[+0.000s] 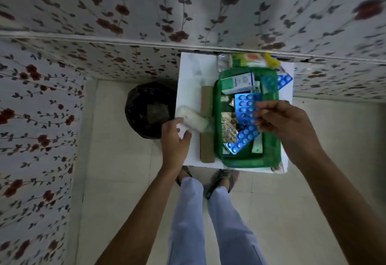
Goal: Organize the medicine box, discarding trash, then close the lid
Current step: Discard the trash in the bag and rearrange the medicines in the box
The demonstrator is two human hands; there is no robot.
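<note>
A green medicine box (271, 156) sits open on a small white table (194, 72). Inside lie blue blister strips (243, 106), a white and green carton (237, 83) and foil strips (228, 127). My right hand (286, 125) hovers over the box's right side, fingers pinched on the edge of a blue blister strip. My left hand (174, 141) is at the table's left edge, holding a white gauze roll (194, 119). Two brown bandage rolls (206, 102) lie left of the box.
A black-lined trash bin (149, 110) stands on the tiled floor just left of the table. More packets (252, 60) and a blue strip (284, 80) lie behind the box. Floral-covered surfaces run along the back and left. My legs and sandals are below the table.
</note>
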